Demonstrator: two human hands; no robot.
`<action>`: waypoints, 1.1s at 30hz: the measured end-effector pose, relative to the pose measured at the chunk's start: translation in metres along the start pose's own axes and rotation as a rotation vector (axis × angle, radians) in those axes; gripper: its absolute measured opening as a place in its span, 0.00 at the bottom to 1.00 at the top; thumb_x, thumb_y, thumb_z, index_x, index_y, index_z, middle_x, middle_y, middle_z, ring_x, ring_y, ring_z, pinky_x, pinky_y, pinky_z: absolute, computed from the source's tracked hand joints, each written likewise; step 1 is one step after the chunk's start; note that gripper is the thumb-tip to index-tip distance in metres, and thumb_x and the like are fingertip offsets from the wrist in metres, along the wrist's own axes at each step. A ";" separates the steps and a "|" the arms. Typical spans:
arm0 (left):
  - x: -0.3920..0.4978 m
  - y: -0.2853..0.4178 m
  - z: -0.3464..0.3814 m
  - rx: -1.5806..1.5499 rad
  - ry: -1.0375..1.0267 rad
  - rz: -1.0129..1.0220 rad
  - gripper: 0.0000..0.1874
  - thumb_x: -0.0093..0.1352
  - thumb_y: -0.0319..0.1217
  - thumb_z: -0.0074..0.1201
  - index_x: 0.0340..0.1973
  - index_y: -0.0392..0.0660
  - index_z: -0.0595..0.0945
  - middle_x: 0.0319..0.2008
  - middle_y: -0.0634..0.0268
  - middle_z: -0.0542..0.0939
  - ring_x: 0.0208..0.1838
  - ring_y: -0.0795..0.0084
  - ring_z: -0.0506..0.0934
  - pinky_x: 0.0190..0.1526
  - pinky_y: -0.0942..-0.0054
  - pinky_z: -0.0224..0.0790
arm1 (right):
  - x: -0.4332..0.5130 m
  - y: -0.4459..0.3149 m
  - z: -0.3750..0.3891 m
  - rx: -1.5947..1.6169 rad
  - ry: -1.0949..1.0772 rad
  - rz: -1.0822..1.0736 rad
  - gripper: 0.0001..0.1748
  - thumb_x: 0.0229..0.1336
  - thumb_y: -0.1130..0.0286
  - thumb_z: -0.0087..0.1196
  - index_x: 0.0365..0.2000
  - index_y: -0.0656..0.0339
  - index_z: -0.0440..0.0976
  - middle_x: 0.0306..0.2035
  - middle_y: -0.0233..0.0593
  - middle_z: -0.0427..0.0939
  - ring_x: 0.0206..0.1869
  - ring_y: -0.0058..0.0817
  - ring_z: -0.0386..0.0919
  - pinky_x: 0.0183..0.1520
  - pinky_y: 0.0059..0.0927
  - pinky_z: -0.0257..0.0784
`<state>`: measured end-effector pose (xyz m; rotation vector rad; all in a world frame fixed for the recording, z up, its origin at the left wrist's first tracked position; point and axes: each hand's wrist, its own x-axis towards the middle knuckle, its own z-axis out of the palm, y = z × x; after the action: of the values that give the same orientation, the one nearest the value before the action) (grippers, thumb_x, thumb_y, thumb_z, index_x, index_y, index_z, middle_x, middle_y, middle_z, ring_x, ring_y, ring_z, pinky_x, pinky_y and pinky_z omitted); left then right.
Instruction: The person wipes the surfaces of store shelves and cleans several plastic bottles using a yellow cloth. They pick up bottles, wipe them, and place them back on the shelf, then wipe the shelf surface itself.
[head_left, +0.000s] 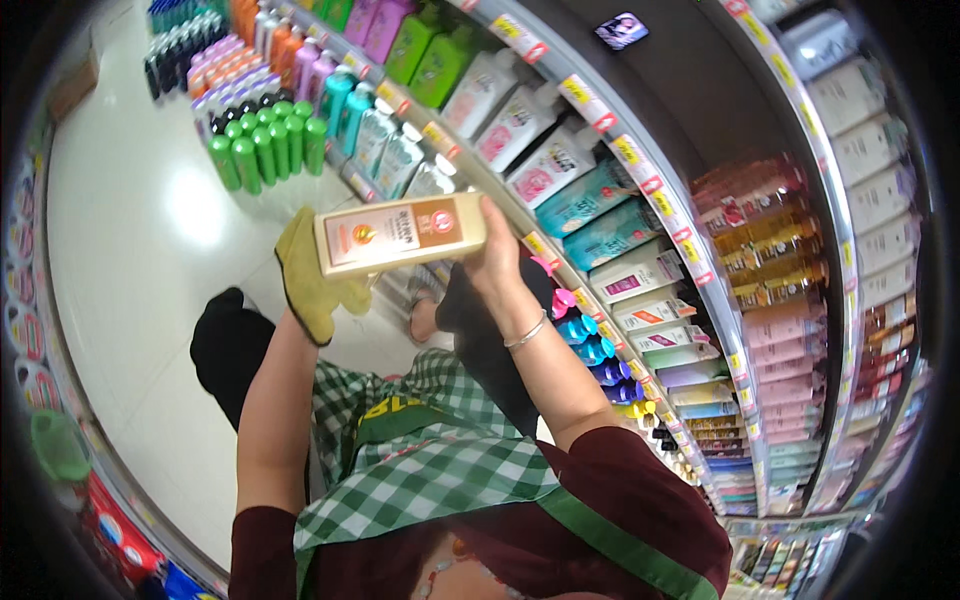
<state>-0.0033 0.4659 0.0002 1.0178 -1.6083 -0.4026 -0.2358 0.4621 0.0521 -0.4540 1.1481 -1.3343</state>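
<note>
A cream and brown box (401, 232) bearing writing lies across both my hands, in front of my body. Bare, with a bangle at the wrist, my right hand (496, 244) grips the box's right end. On my left hand (311, 281) is an olive-yellow cloth glove or mitt, against the box's left end; the fingers behind the box are hidden. Beneath, a green checked apron (450, 465) covers my lap. To the right of the box, white pump bottles (551, 161) and teal packs (611, 232) stand on a shelf.
Price-tagged shelves (645, 180) run along the right. On the tiled floor (135, 247), green-capped bottles (270, 146) and other bottles stand in groups ahead. A phone (621, 31) lies on a dark upper shelf. Another shelf with packaged goods (124, 532) curves along the left.
</note>
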 end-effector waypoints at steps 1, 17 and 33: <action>-0.002 0.002 -0.001 0.087 -0.025 0.074 0.21 0.58 0.44 0.58 0.41 0.44 0.80 0.36 0.61 0.83 0.35 0.58 0.80 0.45 0.57 0.71 | -0.001 -0.001 -0.002 0.021 -0.034 0.053 0.22 0.63 0.54 0.50 0.49 0.60 0.70 0.45 0.38 0.77 0.48 0.32 0.76 0.50 0.34 0.72; -0.030 0.005 -0.006 -1.055 -0.260 -0.735 0.22 0.68 0.40 0.50 0.52 0.39 0.73 0.47 0.49 0.77 0.40 0.54 0.79 0.47 0.60 0.71 | 0.039 -0.055 0.006 -0.367 -0.532 -0.131 0.20 0.65 0.57 0.48 0.45 0.64 0.73 0.41 0.31 0.77 0.44 0.17 0.73 0.47 0.21 0.68; -0.006 -0.005 0.003 -1.417 -0.130 -0.850 0.17 0.72 0.36 0.46 0.53 0.42 0.70 0.42 0.61 0.77 0.42 0.68 0.78 0.40 0.67 0.75 | 0.003 0.059 0.051 -0.673 -0.393 -0.238 0.40 0.61 0.53 0.54 0.63 0.67 0.53 0.58 0.55 0.64 0.60 0.39 0.65 0.62 0.37 0.61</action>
<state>-0.0043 0.4671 -0.0077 0.4401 -0.5284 -1.8559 -0.1630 0.4572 0.0241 -1.3150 1.2108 -0.9600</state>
